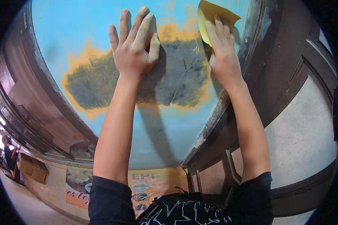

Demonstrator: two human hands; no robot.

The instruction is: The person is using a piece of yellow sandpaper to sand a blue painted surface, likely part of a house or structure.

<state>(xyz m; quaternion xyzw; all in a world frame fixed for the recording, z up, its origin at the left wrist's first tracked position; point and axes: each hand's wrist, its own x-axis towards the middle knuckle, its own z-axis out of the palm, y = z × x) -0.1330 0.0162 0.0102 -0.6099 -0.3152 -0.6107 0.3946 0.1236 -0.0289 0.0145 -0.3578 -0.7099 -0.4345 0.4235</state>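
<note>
In front of me is a light blue painted panel [154,146] with a wide dark grey patch [180,75] on it, ringed by orange where the blue is worn off. My left hand [134,50] lies against the panel over the patch, palm down with fingers spread and nothing in it. At the upper right, my right hand [224,56] presses a yellow sheet of sandpaper [223,13] against the panel near the patch's right end. The sheet's edges curl away from the surface, and the face toward the panel is hidden.
Dark brown framing [248,56] borders the panel on the right, with pale inset panels [300,131] beyond. Another brown frame [56,86] runs along the left. Low down hang printed posters [77,187]. At the far left are a brown box [32,168] and a person [11,155].
</note>
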